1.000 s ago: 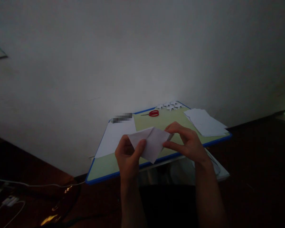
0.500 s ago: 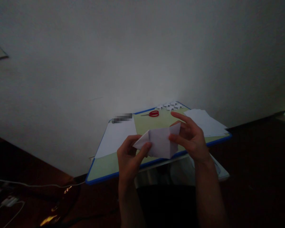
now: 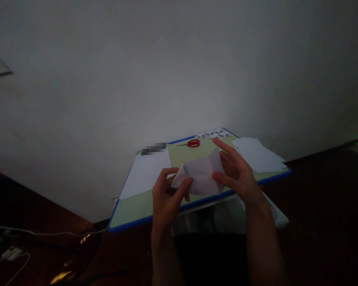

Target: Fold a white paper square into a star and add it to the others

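Observation:
A folded white paper (image 3: pixel 201 176) is held up between both hands, above the near edge of a green board with a blue rim (image 3: pixel 128 223). My left hand (image 3: pixel 166 198) pinches the paper's left corner with thumb and fingers. My right hand (image 3: pixel 237 174) grips its right side, thumb in front, fingers spread behind it. Red-handled scissors (image 3: pixel 192 143) lie at the board's far edge. Several small white folded pieces (image 3: pixel 213 132) sit in the far right corner.
A stack of white sheets (image 3: pixel 258 154) lies on the board's right side and one white sheet (image 3: pixel 144 171) on its left. A pale wall rises right behind the board. White cables (image 3: pixel 14 254) trail over the dark floor at lower left.
The paper has been turned and refolded between the hands: its right edge rose and my right fingers opened out behind it. My left hand shifted slightly right.

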`<act>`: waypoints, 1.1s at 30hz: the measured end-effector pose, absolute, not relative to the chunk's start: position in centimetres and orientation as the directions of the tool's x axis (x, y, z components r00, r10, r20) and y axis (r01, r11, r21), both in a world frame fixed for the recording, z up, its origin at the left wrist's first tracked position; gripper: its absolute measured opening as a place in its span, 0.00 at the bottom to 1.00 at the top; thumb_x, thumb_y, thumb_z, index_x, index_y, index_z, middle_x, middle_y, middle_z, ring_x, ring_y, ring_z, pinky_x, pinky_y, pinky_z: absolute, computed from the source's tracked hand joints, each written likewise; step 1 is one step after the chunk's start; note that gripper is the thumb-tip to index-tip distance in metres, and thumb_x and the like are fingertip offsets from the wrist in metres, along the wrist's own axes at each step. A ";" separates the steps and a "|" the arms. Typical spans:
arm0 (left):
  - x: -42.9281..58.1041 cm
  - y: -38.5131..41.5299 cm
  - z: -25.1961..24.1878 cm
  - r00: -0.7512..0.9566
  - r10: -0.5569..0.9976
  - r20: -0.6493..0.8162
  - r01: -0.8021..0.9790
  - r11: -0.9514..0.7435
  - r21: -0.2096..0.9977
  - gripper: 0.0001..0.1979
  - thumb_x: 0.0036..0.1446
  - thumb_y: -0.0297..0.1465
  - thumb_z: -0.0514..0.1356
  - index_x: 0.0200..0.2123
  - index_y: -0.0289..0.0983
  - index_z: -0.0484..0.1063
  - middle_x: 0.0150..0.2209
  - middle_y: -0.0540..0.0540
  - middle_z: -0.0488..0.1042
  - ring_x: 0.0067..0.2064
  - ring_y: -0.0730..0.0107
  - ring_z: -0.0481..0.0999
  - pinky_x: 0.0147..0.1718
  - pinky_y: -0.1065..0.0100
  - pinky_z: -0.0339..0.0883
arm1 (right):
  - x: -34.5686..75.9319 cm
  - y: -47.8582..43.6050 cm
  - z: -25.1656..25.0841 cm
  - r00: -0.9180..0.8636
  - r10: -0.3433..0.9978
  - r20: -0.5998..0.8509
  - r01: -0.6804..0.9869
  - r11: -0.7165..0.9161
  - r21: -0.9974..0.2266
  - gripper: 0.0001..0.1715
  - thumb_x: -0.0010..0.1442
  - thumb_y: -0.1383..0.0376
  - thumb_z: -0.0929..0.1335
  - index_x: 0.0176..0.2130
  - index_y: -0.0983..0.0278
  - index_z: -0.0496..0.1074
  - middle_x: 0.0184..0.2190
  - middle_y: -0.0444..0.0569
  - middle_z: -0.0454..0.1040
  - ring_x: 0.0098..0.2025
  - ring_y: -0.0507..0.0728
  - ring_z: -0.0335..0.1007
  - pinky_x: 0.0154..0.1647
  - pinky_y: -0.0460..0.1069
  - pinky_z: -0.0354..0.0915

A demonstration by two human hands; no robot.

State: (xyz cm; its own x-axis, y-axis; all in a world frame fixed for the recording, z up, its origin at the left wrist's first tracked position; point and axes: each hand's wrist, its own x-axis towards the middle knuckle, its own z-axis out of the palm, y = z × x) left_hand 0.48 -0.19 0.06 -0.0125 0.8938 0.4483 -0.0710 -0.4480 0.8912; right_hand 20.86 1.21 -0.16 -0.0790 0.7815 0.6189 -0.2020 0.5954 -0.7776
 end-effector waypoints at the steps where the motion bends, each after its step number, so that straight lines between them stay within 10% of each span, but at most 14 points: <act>1: 0.4 -0.1 0.0 -0.007 0.887 0.461 -0.054 -0.461 0.886 0.15 0.59 0.34 0.73 0.45 0.39 0.75 0.28 0.52 0.81 0.22 0.76 0.74 0.22 0.75 0.69 | 20.9 1.3 -0.2 -0.080 0.778 0.623 -0.195 0.601 -0.775 0.48 0.62 0.55 0.78 0.73 0.51 0.58 0.64 0.55 0.75 0.61 0.65 0.77 0.59 0.62 0.77; 6: -0.2 0.4 -0.3 0.036 0.791 0.611 0.123 -0.610 0.783 0.04 0.62 0.32 0.72 0.39 0.40 0.82 0.33 0.49 0.84 0.33 0.68 0.82 0.35 0.68 0.76 | 21.1 1.4 -0.5 -0.021 0.727 0.686 -0.036 0.685 -0.727 0.47 0.60 0.61 0.80 0.70 0.51 0.62 0.59 0.52 0.77 0.61 0.64 0.74 0.64 0.62 0.70; 10: -0.5 0.5 0.0 0.092 0.647 0.757 0.131 -0.761 0.635 0.03 0.65 0.29 0.68 0.42 0.42 0.83 0.47 0.43 0.86 0.50 0.57 0.84 0.50 0.57 0.76 | 21.6 1.2 -0.5 -0.005 0.582 0.813 0.106 0.809 -0.579 0.25 0.58 0.65 0.79 0.52 0.53 0.74 0.51 0.49 0.79 0.59 0.65 0.74 0.64 0.65 0.67; 16: -0.1 0.3 0.5 0.037 0.448 0.893 0.191 -0.881 0.434 0.06 0.65 0.30 0.68 0.41 0.46 0.86 0.43 0.45 0.87 0.47 0.57 0.84 0.48 0.54 0.77 | 21.8 0.2 0.2 0.061 0.442 0.895 0.164 0.880 -0.446 0.15 0.59 0.67 0.78 0.33 0.55 0.69 0.41 0.48 0.78 0.55 0.67 0.73 0.56 0.65 0.70; 23: 0.1 -0.6 0.0 0.010 0.626 0.779 0.170 -0.769 0.616 0.10 0.60 0.25 0.72 0.41 0.47 0.87 0.37 0.50 0.87 0.36 0.66 0.84 0.37 0.65 0.76 | 20.7 0.1 0.3 0.207 0.459 0.864 0.028 0.880 -0.474 0.18 0.57 0.72 0.79 0.37 0.55 0.71 0.33 0.43 0.79 0.35 0.59 0.77 0.38 0.57 0.74; 33: 0.6 -0.3 -0.3 -0.015 0.813 0.583 0.143 -0.575 0.806 0.09 0.58 0.35 0.74 0.40 0.40 0.84 0.34 0.48 0.85 0.34 0.66 0.84 0.33 0.70 0.76 | 20.3 0.6 -0.5 0.321 0.651 0.688 0.123 0.692 -0.711 0.21 0.56 0.61 0.81 0.46 0.55 0.75 0.39 0.45 0.80 0.40 0.60 0.80 0.39 0.53 0.79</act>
State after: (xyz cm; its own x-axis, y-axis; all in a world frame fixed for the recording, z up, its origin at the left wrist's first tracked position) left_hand 0.59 -0.33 -0.30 -0.0154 0.8126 0.5827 0.1426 -0.5750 0.8056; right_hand 20.33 0.60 -0.53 0.3206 0.6506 0.6884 0.1227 0.6921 -0.7113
